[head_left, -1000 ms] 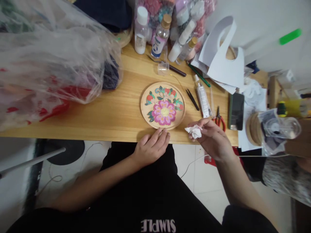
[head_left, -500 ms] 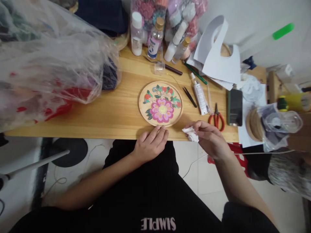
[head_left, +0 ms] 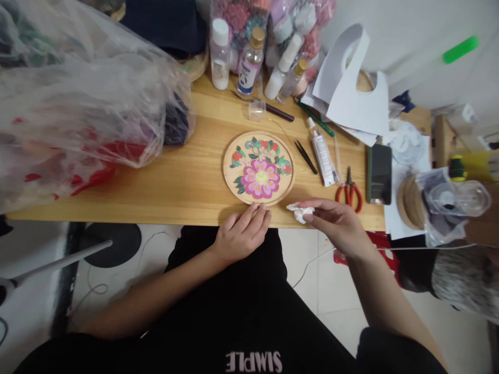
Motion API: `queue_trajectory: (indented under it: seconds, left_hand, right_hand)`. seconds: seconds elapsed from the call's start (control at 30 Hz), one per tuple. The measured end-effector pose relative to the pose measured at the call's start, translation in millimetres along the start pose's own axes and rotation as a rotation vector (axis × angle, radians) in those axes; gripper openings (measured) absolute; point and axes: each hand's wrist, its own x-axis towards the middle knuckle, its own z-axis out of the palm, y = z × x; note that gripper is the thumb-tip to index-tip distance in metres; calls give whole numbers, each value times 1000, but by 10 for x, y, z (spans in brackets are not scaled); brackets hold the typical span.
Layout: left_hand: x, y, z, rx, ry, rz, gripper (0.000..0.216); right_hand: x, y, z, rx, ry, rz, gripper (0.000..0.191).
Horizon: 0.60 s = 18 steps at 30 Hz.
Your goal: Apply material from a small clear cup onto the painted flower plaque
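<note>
Pinching crumpled tissue beside the painted plate on the counter, the right hand wants a light touch, while the left hand, unclenched at the near edge, can steady it.

Wood tbl is carrying a clear plastic bag on L; bottles are standing at back, floral plate is sitting nr front edge, w/ blk tweezers, white tube & red-handled pliers lying to its R.
</note>
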Motion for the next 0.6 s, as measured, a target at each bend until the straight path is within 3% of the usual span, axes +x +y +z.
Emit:
queue_trajectory:
  seconds: [0.17, 0.27, 0.43, 0.6]
  left_hand:
    - [-22, 6, 8, 10, -9, 7, 27]
    - [-19, 9, 0, 16, -19, 7, 28]
    - [1, 2, -26, 35, -28, 20, 26]
    - [14, -5, -43, 52, -44, 33, 26]
  right_hand:
    - [36, -113, -12, -449, 59, -353, 19]
    - [96, -188, 36, -695, -4, -541, 23]
    - [221, -283, 138, -975, -149, -677, 22]
    - [286, -337, 174, -1273, -207, -767, 21]
